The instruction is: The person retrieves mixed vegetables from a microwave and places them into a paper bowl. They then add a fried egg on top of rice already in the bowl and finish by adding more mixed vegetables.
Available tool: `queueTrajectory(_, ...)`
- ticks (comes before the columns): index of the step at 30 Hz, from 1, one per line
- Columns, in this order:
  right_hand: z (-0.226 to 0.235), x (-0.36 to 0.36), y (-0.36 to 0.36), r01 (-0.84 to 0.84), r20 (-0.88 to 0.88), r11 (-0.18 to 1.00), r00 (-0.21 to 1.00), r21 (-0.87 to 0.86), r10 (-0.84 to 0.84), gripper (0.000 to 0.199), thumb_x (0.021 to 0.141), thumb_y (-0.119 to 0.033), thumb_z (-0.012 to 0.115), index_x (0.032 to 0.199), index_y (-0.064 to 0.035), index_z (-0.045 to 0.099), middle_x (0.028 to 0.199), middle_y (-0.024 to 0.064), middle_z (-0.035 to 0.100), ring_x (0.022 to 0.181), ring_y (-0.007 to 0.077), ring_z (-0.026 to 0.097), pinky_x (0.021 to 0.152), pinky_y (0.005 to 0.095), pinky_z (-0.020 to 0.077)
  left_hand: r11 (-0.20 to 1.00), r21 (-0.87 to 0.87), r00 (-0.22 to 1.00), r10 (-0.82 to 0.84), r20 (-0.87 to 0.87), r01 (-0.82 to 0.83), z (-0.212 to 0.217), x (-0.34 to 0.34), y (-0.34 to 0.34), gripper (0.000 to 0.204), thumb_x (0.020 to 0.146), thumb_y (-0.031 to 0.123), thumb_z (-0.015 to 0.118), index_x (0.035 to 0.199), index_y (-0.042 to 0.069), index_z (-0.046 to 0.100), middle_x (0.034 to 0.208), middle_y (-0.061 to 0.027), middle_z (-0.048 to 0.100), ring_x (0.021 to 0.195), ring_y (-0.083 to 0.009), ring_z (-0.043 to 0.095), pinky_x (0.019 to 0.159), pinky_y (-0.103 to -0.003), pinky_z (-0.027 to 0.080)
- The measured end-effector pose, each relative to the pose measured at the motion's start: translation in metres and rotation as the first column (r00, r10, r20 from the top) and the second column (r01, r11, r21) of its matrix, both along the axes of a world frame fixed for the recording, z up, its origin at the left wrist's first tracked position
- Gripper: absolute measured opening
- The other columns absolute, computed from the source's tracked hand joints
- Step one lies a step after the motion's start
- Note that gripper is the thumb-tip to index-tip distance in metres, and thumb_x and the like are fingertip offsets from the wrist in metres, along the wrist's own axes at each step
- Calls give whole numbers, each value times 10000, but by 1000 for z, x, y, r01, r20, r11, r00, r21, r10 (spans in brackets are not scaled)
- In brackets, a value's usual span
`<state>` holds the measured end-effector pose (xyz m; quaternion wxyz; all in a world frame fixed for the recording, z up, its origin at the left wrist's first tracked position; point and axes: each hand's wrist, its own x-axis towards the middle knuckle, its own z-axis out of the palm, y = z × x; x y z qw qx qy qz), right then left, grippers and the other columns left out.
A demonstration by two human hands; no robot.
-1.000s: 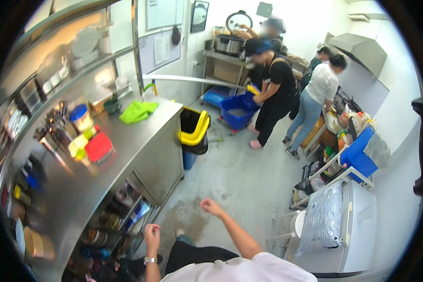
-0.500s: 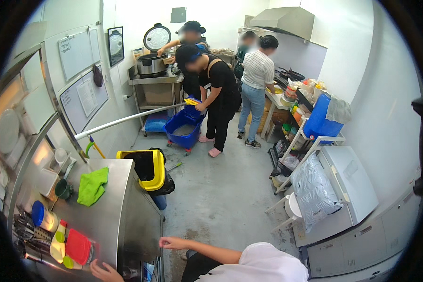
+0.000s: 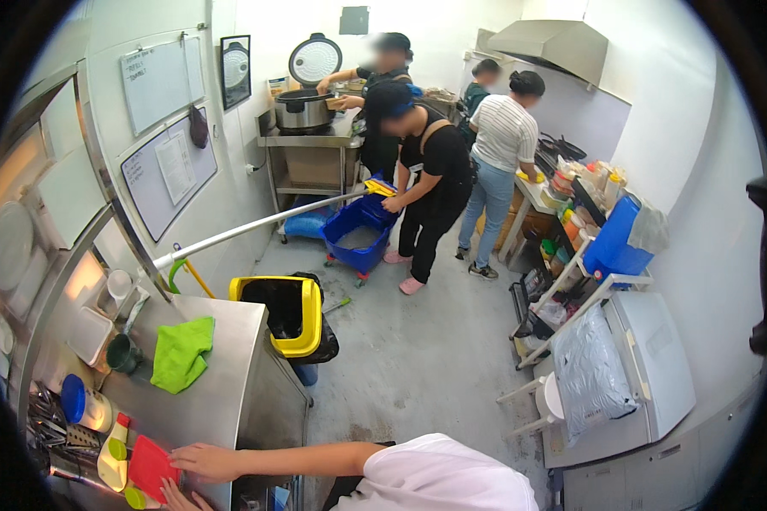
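Observation:
A container with a red lid point(image 3: 151, 468) sits on the steel counter point(image 3: 222, 349) at the lower left. My right hand point(image 3: 206, 462) reaches across to it, fingers stretched out and touching the edge of the lid. Just below, my left hand point(image 3: 181, 496) is against the near side of the same container with its fingers apart; the lower frame edge cuts it off. Beside the lid stand a squeeze bottle of pale yellow point(image 3: 112, 464) with a red cap and some lime-green lids point(image 3: 135, 497). A blue-lidded tub point(image 3: 85, 402) is farther back.
A green cloth point(image 3: 181, 353) and a dark green cup point(image 3: 123, 353) are on the counter. Past its end stands a yellow-rimmed bin point(image 3: 298, 349). A person point(image 3: 426, 170) holds a mop over a blue bucket point(image 3: 358, 247); others work behind. A white chest freezer point(image 3: 656, 341) is at right.
My right hand has moved left from above the floor onto the red lid. The left hand stays by the container. The whole view has shifted slightly, and the people remain at their places.

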<state>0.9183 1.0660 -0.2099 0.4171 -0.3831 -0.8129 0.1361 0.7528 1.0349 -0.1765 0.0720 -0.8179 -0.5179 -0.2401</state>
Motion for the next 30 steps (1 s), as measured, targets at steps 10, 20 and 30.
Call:
queueTrajectory(10, -21, -20, 10, -31, 126, 998, 992, 52, 25, 416, 709, -263, 617, 1051, -49, 518, 1198, 87, 461, 1201, 264, 345, 1020, 483, 193, 1000, -9, 978, -1, 210, 3, 20, -1, 3, 262, 813, 175, 542, 1026, 23, 563, 1025, -147, 561, 975, -311, 511, 873, -420, 367)
queueTrajectory(20, 0, 1, -7, 109, 160, 993, 981, 33, -113, 269, 743, -219, 580, 929, -39, 509, 968, 122, 485, 978, 275, 448, 947, 457, 277, 966, -255, 988, 10, -156, -50, -16, -4, 60, 560, 895, 362, 366, 1354, 64, 248, 1422, -122, 204, 1304, -312, 189, 1043, -476, 133)
queueTrajectory(30, -20, -17, 21, 97, 77, 986, 993, -139, -87, 545, 817, -324, 464, 1250, 0, 396, 1338, 166, 344, 1273, 290, 272, 1039, 442, 196, 992, -123, 997, -35, -67, 26, -11, 13, 46, 481, 825, 207, 456, 1268, 34, 380, 1352, -164, 314, 1261, -305, 278, 1036, -415, 162)
